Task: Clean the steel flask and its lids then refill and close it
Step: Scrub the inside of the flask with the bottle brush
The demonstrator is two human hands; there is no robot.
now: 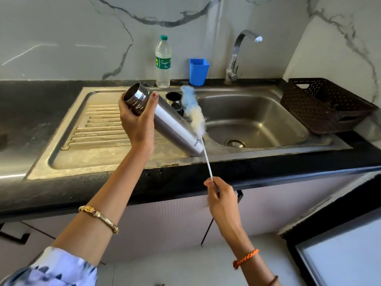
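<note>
My left hand (pixel 137 122) grips the steel flask (pixel 175 125) near its open mouth, holding it tilted over the sink's drainboard, mouth up-left and base down-right. My right hand (pixel 221 200) pinches the thin white handle of a bottle brush (pixel 193 112), whose blue and white fluffy head lies along the flask's outer side, above the sink edge. Two dark lids (pixel 174 100) stand behind the flask on the sink's divider, partly hidden by it.
A steel sink (pixel 257 120) with a drainboard (pixel 92 129) is set in a black counter. A plastic water bottle (pixel 163 62), a blue cup (pixel 198 71) and a tap (pixel 237 56) stand at the back. A brown basket (pixel 321 106) sits at the right.
</note>
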